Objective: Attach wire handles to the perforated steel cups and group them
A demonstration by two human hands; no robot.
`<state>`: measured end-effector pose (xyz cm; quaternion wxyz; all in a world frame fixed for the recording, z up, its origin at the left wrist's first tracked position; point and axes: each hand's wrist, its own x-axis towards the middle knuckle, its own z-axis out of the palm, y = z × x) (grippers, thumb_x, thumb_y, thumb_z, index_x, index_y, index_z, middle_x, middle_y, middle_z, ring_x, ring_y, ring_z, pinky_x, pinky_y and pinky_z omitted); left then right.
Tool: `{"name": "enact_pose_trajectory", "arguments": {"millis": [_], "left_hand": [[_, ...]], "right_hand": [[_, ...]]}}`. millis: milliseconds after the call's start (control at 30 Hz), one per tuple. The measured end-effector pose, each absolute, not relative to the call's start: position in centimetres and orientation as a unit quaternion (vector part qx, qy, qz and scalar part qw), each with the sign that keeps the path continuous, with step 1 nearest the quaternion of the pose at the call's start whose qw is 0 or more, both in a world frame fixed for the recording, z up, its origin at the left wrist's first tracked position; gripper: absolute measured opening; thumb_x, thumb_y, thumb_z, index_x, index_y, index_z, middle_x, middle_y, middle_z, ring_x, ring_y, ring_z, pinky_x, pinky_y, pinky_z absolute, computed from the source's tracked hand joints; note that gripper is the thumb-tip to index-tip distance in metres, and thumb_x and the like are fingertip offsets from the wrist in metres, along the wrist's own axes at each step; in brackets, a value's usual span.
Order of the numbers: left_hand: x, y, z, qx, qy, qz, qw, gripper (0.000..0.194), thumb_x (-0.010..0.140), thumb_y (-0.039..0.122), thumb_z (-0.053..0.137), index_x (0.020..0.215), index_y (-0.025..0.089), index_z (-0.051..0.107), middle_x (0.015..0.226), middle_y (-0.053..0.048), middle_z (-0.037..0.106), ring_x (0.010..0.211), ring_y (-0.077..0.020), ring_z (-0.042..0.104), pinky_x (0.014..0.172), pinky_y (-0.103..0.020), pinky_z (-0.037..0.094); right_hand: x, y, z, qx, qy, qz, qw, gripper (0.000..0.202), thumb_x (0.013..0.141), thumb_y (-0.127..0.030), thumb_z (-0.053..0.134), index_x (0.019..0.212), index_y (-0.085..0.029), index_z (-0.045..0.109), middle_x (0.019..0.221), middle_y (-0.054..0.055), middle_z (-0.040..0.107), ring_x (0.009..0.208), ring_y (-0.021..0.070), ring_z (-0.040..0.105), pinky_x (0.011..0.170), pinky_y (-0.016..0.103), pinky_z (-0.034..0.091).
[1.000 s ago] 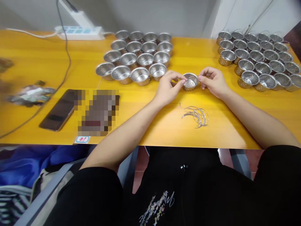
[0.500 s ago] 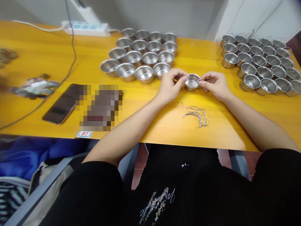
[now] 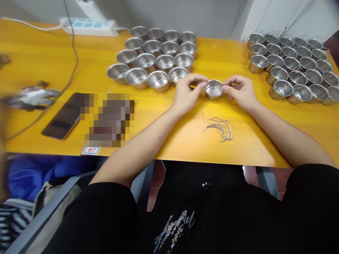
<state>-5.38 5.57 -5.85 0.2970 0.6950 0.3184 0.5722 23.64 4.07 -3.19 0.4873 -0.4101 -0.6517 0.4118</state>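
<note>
A small perforated metal cup [image 3: 214, 91] stands upright on the table in front of me, between my two hands. My left hand [image 3: 186, 91] pinches its left rim with thumb and forefinger. On the opposite side, my right hand [image 3: 241, 91] pinches the right rim in the same way. Whether a thin wire handle is also between the fingertips is too small to tell. Nearer to me lies a loose bunch of curved metal wires [image 3: 221, 128].
Rows of perforated cups without visible handles [image 3: 159, 80] stand behind my left hand. Cups with wire handles [image 3: 281, 89] fill the right side. At left lie a phone [image 3: 62, 118], a blurred-out object [image 3: 109, 121] and a cable [image 3: 75, 60]; a power strip [image 3: 90, 27] sits behind.
The whole view has shifted slightly. Both hands keep hold of the cup's rim, with the fingers a little changed. A blurred shape, perhaps an arm, has come in at the left edge.
</note>
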Motion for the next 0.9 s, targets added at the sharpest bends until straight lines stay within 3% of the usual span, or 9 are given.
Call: {"name": "enact_pose_trajectory", "arguments": {"millis": [167,400,500,600,733,833,900], "left_hand": [[-5.3,5.8,-5.7,0.691,0.318,0.575,0.301,0.016,0.118,0.042,0.092,0.121,0.028,0.100,0.120,-0.009,0.098,0.108,-0.0271,0.090,0.103,-0.044,0.073],[-5.3,5.9,-5.7,0.700,0.287,0.586,0.290,0.057,0.115,0.084,0.092,0.124,0.029,0.102,0.122,-0.012,0.098,0.107,-0.0296,0.091,0.100,-0.047,0.073],[-5.2,6.1,-5.9,0.703,0.291,0.582,0.287,0.071,0.112,0.099,0.086,0.126,0.030,0.100,0.123,-0.012,0.096,0.108,-0.0313,0.090,0.104,-0.051,0.074],[-5.2,6.5,-6.3,0.712,0.320,0.553,0.292,0.083,0.108,0.109,0.079,0.133,0.030,0.094,0.123,-0.012,0.091,0.114,-0.0353,0.088,0.110,-0.058,0.073],[-5.7,6.6,-6.7,0.728,0.360,0.502,0.296,0.097,0.099,0.104,0.093,0.163,0.034,0.076,0.155,-0.017,0.082,0.147,-0.0468,0.081,0.123,-0.068,0.069],[-6.0,6.2,-6.8,0.758,0.366,0.445,0.305,0.125,0.084,0.093,0.111,0.181,0.036,0.058,0.185,-0.021,0.067,0.175,-0.0540,0.063,0.140,-0.073,0.060],[-5.9,5.8,-6.8,0.772,0.363,0.415,0.315,0.133,0.082,0.087,0.114,0.187,0.034,0.050,0.196,-0.024,0.058,0.185,-0.0557,0.053,0.149,-0.076,0.052]], "right_hand": [[23.4,4.1,-3.4,-0.409,-0.660,0.403,0.485,0.071,0.080,-0.086,0.122,0.098,-0.030,0.084,0.093,0.004,0.080,0.061,0.0182,0.059,0.053,0.040,0.056],[23.3,3.9,-3.0,-0.418,-0.670,0.372,0.488,0.066,0.084,-0.086,0.119,0.095,-0.030,0.087,0.090,0.005,0.079,0.063,0.0190,0.059,0.052,0.039,0.049],[23.4,3.8,-2.9,-0.419,-0.681,0.350,0.488,0.060,0.086,-0.081,0.120,0.095,-0.030,0.089,0.103,0.006,0.083,0.062,0.0172,0.057,0.051,0.040,0.049],[23.5,3.9,-2.8,-0.427,-0.680,0.349,0.483,0.058,0.088,-0.078,0.120,0.095,-0.030,0.089,0.100,0.006,0.082,0.061,0.0175,0.057,0.051,0.040,0.052],[23.8,4.3,-3.0,-0.440,-0.665,0.369,0.477,0.062,0.089,-0.081,0.118,0.097,-0.030,0.085,0.092,0.005,0.080,0.064,0.0203,0.062,0.055,0.040,0.058],[24.1,4.8,-3.4,-0.446,-0.656,0.368,0.485,0.067,0.092,-0.088,0.113,0.100,-0.030,0.080,0.093,0.005,0.079,0.066,0.0217,0.065,0.057,0.042,0.062],[24.3,5.2,-3.7,-0.445,-0.651,0.369,0.492,0.072,0.090,-0.094,0.111,0.100,-0.031,0.077,0.094,0.005,0.080,0.066,0.0226,0.066,0.058,0.044,0.065]]}}
